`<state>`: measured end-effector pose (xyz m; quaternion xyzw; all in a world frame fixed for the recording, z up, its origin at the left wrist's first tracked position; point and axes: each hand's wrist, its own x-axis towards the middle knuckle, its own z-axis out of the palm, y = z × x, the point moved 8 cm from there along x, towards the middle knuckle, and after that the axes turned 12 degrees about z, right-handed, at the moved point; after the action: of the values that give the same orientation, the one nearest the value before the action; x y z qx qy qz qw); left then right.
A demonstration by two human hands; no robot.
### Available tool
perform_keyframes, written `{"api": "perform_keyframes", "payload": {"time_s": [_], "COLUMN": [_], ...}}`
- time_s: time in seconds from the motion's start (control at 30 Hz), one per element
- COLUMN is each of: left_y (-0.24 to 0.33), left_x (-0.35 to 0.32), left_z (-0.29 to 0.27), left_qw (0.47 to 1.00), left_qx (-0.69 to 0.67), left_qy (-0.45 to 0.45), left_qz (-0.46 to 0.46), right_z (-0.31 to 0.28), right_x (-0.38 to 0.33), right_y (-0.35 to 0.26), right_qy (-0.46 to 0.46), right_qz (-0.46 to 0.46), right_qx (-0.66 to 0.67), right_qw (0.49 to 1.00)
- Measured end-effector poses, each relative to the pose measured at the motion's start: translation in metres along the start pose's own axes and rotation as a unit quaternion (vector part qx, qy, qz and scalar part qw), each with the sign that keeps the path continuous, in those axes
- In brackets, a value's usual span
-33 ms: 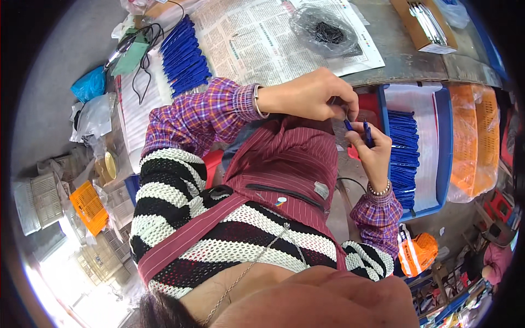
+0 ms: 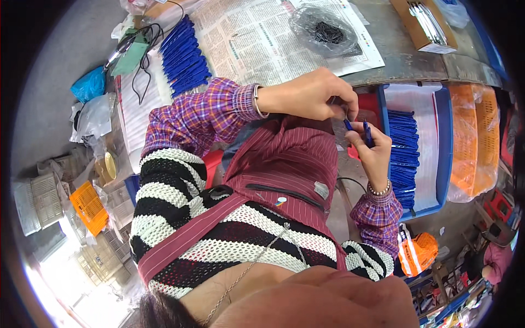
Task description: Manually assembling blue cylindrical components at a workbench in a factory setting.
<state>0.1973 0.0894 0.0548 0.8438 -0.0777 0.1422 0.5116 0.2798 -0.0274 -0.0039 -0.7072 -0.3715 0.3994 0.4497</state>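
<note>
No visible shift since a moment ago; handling looks to be at the same point. Left hand [image 2: 322, 95] curled, fingertips at a small blue piece [image 2: 348, 126]; cannot tell whether it grips it. Right hand [image 2: 375, 156] grasps a blue pen-like piece [image 2: 367, 135], between the person's lap and the blue tray [image 2: 445, 142] holding stacked blue pieces [image 2: 403, 158]. Worktop [image 2: 407, 60] beyond.

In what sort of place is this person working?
Probably a workshop or factory floor: many slim blue pen-like pieces lie in a row, more lie in a blue rectangular plastic tray, and a clear plastic bag of small black parts sits on printed newspaper.
</note>
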Motion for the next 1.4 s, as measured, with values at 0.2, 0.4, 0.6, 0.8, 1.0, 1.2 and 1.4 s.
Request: {"api": "perform_keyframes", "payload": {"time_s": [0.2, 0.4, 0.6, 0.8, 1.0, 1.2, 1.4], "left_y": [-0.005, -0.002, 0.018, -0.018, -0.017, -0.038, -0.068], "left_x": [-0.006, 0.002, 0.008, 0.008, 0.014, 0.008, 0.000], "left_z": [-0.002, 0.005, 0.015, 0.009, 0.012, 0.014, 0.032], "left_qw": [0.999, 0.998, 0.973, 0.989, 0.984, 0.943, 0.796], "left_qx": [0.017, 0.060, 0.207, -0.097, -0.091, -0.306, -0.553], "left_qy": [-0.021, -0.004, -0.003, -0.075, -0.111, 0.022, 0.140], "left_qz": [-0.023, 0.025, 0.104, -0.087, -0.109, -0.133, -0.203], "right_z": [0.004, -0.004, -0.007, -0.003, -0.005, -0.005, -0.007], "right_x": [-0.001, 0.000, 0.008, 0.009, 0.014, 0.020, 0.043], "right_y": [0.001, 0.004, 0.004, 0.007, 0.001, -0.003, -0.046], "right_qy": [-0.003, 0.011, 0.036, -0.066, -0.087, -0.071, 0.009], "right_qz": [0.010, 0.013, -0.009, 0.032, -0.006, 0.036, -0.024], "right_qx": [0.001, -0.001, 0.002, 0.043, 0.059, 0.202, 0.391], "right_qw": [1.000, 1.000, 0.999, 0.996, 0.994, 0.976, 0.920]}}
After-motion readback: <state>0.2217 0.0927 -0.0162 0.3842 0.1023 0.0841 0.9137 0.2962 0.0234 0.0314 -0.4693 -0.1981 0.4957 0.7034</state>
